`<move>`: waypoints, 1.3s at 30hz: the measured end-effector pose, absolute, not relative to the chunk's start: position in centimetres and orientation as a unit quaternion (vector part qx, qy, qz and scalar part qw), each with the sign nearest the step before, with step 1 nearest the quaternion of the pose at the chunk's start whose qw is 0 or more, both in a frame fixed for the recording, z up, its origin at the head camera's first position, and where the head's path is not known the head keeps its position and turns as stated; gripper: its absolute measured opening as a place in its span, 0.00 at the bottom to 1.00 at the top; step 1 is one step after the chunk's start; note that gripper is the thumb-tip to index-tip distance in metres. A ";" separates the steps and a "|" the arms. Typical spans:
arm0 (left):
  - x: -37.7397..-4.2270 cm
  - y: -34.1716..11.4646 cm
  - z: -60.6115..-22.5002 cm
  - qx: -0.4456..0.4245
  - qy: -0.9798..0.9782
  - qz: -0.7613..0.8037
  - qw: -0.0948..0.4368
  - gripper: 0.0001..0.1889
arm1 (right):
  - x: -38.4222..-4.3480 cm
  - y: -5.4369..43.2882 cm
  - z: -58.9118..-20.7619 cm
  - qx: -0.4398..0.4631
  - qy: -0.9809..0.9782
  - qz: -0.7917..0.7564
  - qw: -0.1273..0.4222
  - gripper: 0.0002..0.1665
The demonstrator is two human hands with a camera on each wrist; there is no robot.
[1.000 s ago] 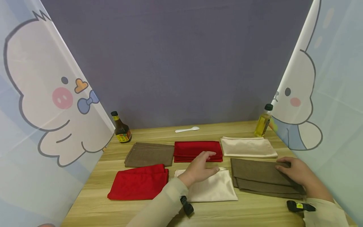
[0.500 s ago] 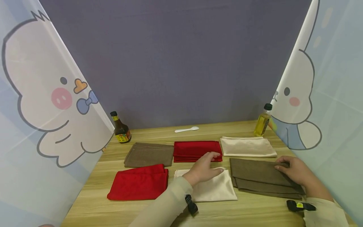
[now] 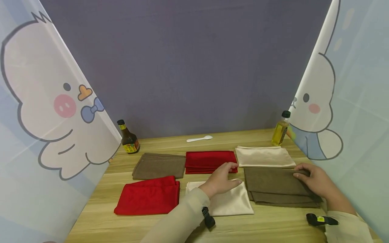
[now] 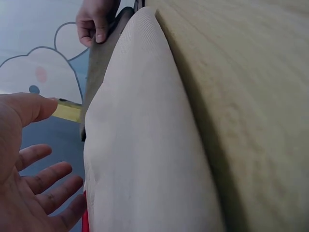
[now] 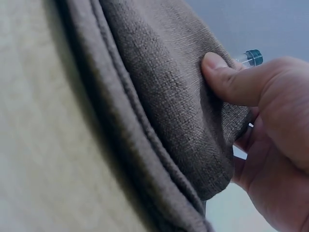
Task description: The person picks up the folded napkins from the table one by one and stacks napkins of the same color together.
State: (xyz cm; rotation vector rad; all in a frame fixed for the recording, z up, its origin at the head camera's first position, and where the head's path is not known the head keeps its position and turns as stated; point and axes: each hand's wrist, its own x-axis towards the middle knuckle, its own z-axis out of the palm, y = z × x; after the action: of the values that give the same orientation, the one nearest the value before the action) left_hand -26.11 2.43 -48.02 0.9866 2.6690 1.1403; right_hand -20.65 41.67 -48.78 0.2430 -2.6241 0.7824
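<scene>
My right hand (image 3: 313, 179) pinches the far right part of a folded grey-brown cloth (image 3: 279, 185) at the front right. In the right wrist view the thumb (image 5: 234, 82) lies on top of that cloth, with fingers under its edge. My left hand (image 3: 220, 180) hovers over a folded cream cloth (image 3: 232, 204) at the front middle. Its fingers are spread and relaxed, holding nothing, as the left wrist view shows. The left hand and sleeve hide part of the cream cloth. A folded red cloth (image 3: 147, 197) lies at the front left.
Behind lie another grey-brown cloth (image 3: 159, 166), a second red cloth (image 3: 209, 160) and a second cream cloth (image 3: 264, 157). A white spoon (image 3: 199, 138) lies near the back edge. A dark sauce bottle (image 3: 130, 140) stands back left, an oil bottle (image 3: 280, 131) back right.
The right hand has shifted slightly away from me, and the grey-brown cloth has slid a little back and left with it. The left hand has moved slightly right over the cream cloth.
</scene>
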 end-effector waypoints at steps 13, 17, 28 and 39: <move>-26.5 4.4 -48.4 0.287 0.867 0.400 0.077 0.39 | -20.6 41.5 -48.7 0.062 -0.925 0.309 0.213 0.08; -26.7 4.8 -48.5 0.285 0.860 0.413 0.094 0.39 | -20.7 41.5 -48.6 0.063 -0.921 0.313 0.222 0.09; -26.9 5.8 -48.6 0.278 0.846 0.442 0.110 0.33 | -20.8 41.3 -48.5 0.066 -0.916 0.321 0.231 0.08; -26.8 6.6 -48.7 0.271 0.822 0.489 0.107 0.28 | -21.0 41.4 -48.5 0.085 -0.910 0.333 0.229 0.07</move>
State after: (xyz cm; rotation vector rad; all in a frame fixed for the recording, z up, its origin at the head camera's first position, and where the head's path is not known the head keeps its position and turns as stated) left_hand -26.77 6.62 -48.69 0.7973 2.4202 1.4412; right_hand -20.95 41.37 -48.54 0.2328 -2.5057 0.9178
